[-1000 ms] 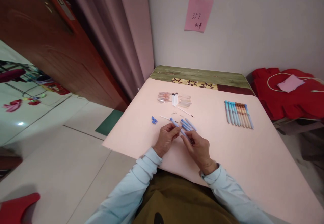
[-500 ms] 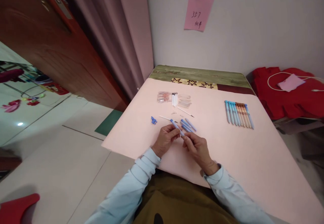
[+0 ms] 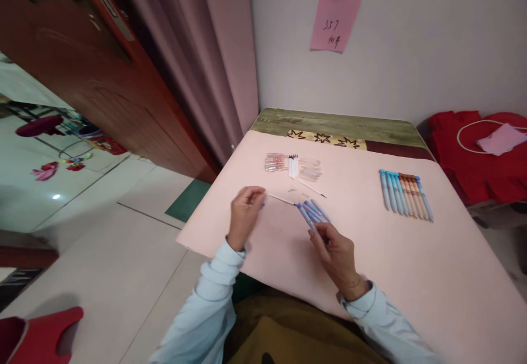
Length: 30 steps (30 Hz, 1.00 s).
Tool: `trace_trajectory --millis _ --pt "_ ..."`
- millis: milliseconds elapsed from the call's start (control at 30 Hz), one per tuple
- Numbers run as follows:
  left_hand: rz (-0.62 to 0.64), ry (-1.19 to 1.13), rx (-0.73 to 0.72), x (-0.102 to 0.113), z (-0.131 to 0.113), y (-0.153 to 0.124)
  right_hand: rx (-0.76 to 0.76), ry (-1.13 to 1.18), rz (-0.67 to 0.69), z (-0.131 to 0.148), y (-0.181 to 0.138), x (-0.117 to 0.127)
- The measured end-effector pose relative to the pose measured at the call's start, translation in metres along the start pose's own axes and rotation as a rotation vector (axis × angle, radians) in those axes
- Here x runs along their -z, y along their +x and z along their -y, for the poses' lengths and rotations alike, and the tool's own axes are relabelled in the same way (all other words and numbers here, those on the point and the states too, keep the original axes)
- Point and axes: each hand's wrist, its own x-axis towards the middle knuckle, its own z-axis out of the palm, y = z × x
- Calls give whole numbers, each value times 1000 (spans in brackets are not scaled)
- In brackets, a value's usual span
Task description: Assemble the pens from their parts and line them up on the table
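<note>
My right hand is closed round the lower end of a light-blue pen barrel, its darker blue end pointing up and left. Just beyond it lie several more blue barrels. My left hand is at the left part of the table, fingers bent down over some small blue pieces, which it mostly hides. Blur keeps me from telling whether those fingers grip one. A thin white refill lies between my hands, its dark tip close to the held barrel.
Farther back lie clear tubes, several white refills, pale clear parts and a single refill. A row of blue and brown pens lies to the right on the pink-covered table. A wooden door stands at left.
My left hand has let go of the pen barrel and moved left to the small blue pieces. My right hand keeps the barrel. The view has shifted slightly left.
</note>
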Motion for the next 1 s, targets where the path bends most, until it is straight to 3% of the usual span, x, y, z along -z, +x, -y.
trace_trajectory --millis 67,167,300,500,567,633,767,900,1000 --pt "28 255 -123 29 11 18 4 1 7 -1 0 -1" --pt "247 390 -247 52 28 33 -7 8 21 -1 0 -4" --pt "477 468 -352 51 42 38 -69 67 6 -3 2 -5" --pt "503 463 -312 54 46 44 -129 134 -16 -5 3 -7" --pt "438 425 -244 58 42 46 -123 143 -16 -3 2 -7" --pt "293 357 -134 57 34 45 -115 143 -14 1 2 -5" --pt "7 -47 171 29 -3 31 -95 134 -2 20 5 4" --pt "54 -708 620 -21 -42 11 -87 120 4 40 12 15" --pt "70 -905 828 -47 -55 2 -123 88 -4 47 16 22"
